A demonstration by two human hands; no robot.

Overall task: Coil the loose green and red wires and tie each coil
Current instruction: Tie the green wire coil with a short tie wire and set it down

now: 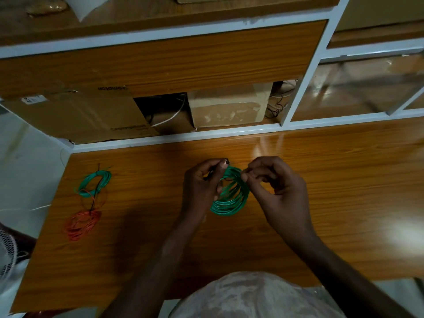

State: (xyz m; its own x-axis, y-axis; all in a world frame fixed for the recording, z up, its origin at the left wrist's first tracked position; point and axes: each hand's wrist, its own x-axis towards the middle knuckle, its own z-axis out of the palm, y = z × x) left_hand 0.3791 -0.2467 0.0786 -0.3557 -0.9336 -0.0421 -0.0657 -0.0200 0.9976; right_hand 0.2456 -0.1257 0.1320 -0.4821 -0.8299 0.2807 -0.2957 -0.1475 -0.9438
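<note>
A green wire coil [231,198] hangs between my two hands above the middle of the wooden table [344,191]. My left hand [202,184] grips its left side and pinches a thin dark tie at the coil's top. My right hand [275,180] pinches the top of the same coil from the right. At the table's left lies a smaller green coil [95,182] with a dark tie through it. Just in front of that coil rests a red coil [81,224], and a loose loop of thin red wire lies between the two.
Behind the table stands a wooden shelf unit with white edging [174,136]. Its lowest opening holds cardboard boxes [229,104] and tangled cables. A white mesh fan guard [6,249] shows at the left edge.
</note>
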